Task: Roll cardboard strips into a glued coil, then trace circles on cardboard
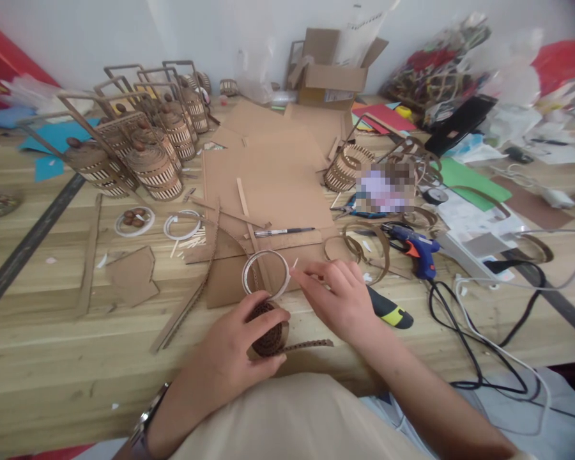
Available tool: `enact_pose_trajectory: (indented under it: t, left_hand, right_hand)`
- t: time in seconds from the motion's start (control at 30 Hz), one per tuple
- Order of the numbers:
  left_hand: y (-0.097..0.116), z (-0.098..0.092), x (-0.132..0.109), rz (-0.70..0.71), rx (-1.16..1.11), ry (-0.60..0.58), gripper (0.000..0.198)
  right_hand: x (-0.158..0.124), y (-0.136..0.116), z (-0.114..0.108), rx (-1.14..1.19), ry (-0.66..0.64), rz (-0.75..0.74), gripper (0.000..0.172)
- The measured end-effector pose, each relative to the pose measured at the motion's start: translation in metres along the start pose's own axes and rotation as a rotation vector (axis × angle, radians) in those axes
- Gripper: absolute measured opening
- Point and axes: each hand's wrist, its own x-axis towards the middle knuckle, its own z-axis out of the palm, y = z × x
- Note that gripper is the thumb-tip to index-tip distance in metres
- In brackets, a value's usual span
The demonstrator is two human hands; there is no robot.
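My left hand point(234, 342) curves its fingers and thumb around a brown coil of corrugated cardboard strip point(268, 332) near the table's front edge. The coil's loose tail point(311, 344) runs out to the right. Just beyond it lies a white-rimmed ring point(245, 273), like a roll of tape. My right hand point(338, 294) has thumb and forefinger pinched together at the ring's right side. A thin white sliver point(295, 262) shows at those fingertips. Under the ring are cardboard sheets point(287, 185), crossed by a narrow strip point(244, 201) and a pen point(287, 232).
Several lidded lantern-like cardboard baskets point(153, 169) stand at back left. A ring holding brown beads point(134, 222) and another ring point(182, 225) lie left. To the right are a blue glue gun point(424, 252), a green-and-black handle point(393, 311), cables point(441, 306) and an unlidded basket point(342, 169).
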Motion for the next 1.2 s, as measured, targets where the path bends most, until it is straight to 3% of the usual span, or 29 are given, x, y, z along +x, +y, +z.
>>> enact_pose_trajectory:
  t: [0.1, 0.3, 0.53, 0.63, 0.9, 1.07, 1.13, 1.2]
  left_hand:
    - [0.001, 0.001, 0.0, -0.011, 0.004, -0.012, 0.043]
    - [0.001, 0.002, 0.0, -0.02, 0.032, -0.031, 0.044]
    - [0.001, 0.002, 0.002, -0.04, 0.022, -0.061, 0.045]
    - [0.003, 0.001, 0.001, -0.05, 0.007, -0.065, 0.044]
    - [0.013, -0.008, -0.001, 0.076, -0.121, -0.057, 0.039]
    - [0.012, -0.006, -0.008, 0.151, -0.223, -0.016, 0.043]
    - [0.01, -0.004, -0.009, 0.119, -0.206, -0.013, 0.042]
    - [0.01, -0.003, -0.006, 0.073, -0.165, 0.0, 0.04]
  right_hand:
    - [0.003, 0.001, 0.002, -0.053, -0.008, -0.045, 0.021]
    - [0.002, 0.008, 0.0, 0.009, -0.058, -0.022, 0.029]
    - [0.004, 0.01, 0.003, -0.134, -0.079, -0.112, 0.023]
    - [0.004, 0.012, 0.004, -0.068, -0.106, -0.1, 0.018]
    - [0.006, 0.017, 0.003, 0.674, -0.186, 0.425, 0.011]
    - [-0.006, 0.044, 0.01, 0.866, -0.004, 0.721, 0.012]
    - [-0.01, 0.048, 0.005, 0.816, 0.079, 0.761, 0.012]
    - [-0.01, 0.041, -0.005, 0.706, 0.073, 0.6, 0.012]
